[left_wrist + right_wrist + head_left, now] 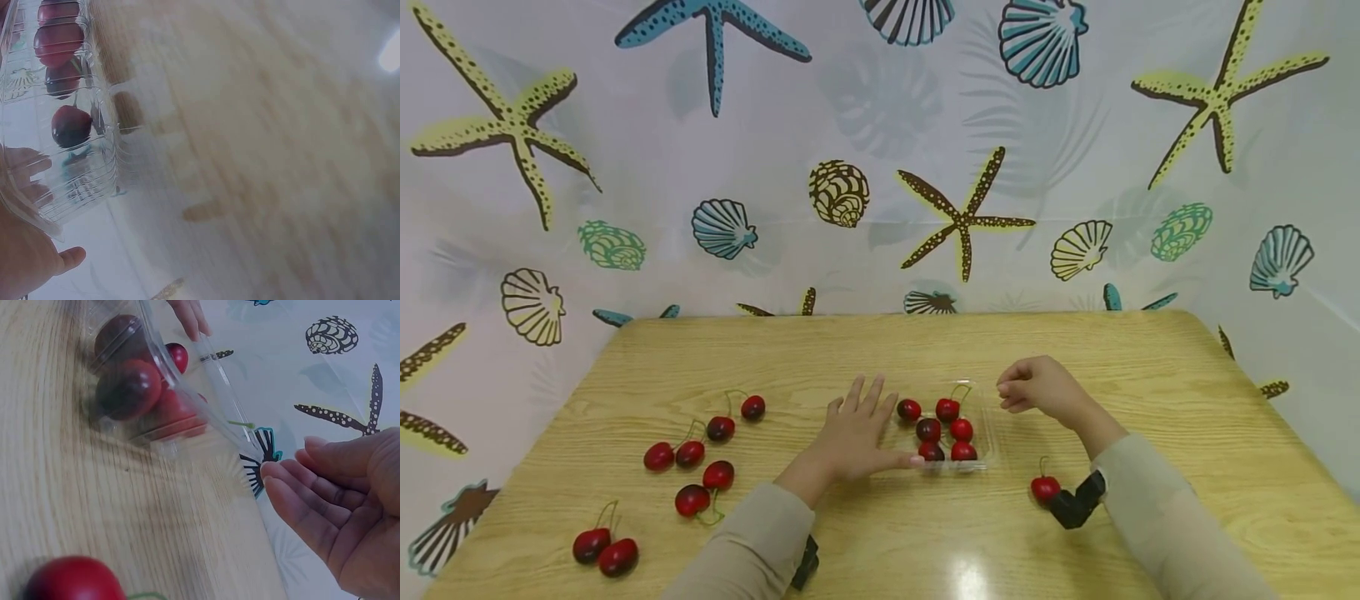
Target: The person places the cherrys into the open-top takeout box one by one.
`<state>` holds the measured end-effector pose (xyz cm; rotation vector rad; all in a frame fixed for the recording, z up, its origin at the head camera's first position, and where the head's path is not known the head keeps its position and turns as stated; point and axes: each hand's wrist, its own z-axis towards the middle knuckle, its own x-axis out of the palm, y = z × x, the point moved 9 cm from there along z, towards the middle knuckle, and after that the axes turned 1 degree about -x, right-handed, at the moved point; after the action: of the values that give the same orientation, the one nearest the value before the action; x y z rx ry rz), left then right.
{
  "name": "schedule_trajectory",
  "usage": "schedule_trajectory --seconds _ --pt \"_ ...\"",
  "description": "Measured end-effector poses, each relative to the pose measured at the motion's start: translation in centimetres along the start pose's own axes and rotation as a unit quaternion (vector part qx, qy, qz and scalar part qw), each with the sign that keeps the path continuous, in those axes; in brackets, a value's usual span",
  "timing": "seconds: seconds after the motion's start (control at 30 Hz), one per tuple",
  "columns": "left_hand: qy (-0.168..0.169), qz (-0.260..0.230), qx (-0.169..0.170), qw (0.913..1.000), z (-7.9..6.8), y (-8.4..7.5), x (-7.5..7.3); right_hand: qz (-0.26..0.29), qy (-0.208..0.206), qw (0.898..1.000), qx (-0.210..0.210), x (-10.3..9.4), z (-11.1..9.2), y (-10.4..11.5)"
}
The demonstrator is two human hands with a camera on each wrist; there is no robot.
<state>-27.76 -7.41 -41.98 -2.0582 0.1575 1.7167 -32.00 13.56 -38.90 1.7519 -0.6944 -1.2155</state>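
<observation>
Several red cherries (961, 430) lie in a clear plastic container (983, 465) on the table, one with its green stem standing up. My left hand (857, 433) spreads its fingers along the container's left side, the thumb reaching over the front rim. Through the clear wall, that hand's fingers (28, 169) show in the left wrist view. My right hand (1037, 390) hovers just beyond the container's right side, fingers loosely bent and nothing held. Below it, near the right wrist, a single stemmed cherry (1043, 488) rests on the wood.
On the left of the wooden table (1075, 342) lie more cherries, some paired by their stems, such as the front-left pair (617, 557) and a middle one (718, 475). A white cloth (880, 108) printed with shells and starfish hangs behind. Black wrist mounts (1077, 500) sit at the cuffs.
</observation>
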Motion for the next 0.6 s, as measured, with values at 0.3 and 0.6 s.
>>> schedule_trajectory --seconds 0.3,0.6 --pt "-0.002 -0.002 0.000 1.0000 -0.1 -0.1 -0.2 0.013 0.003 1.000 0.020 -0.6 -1.2 -1.4" --pt "0.004 -0.003 -0.003 1.0000 0.0 0.0 0.0 0.011 0.006 1.000 0.024 -1.1 -2.4 -3.1"
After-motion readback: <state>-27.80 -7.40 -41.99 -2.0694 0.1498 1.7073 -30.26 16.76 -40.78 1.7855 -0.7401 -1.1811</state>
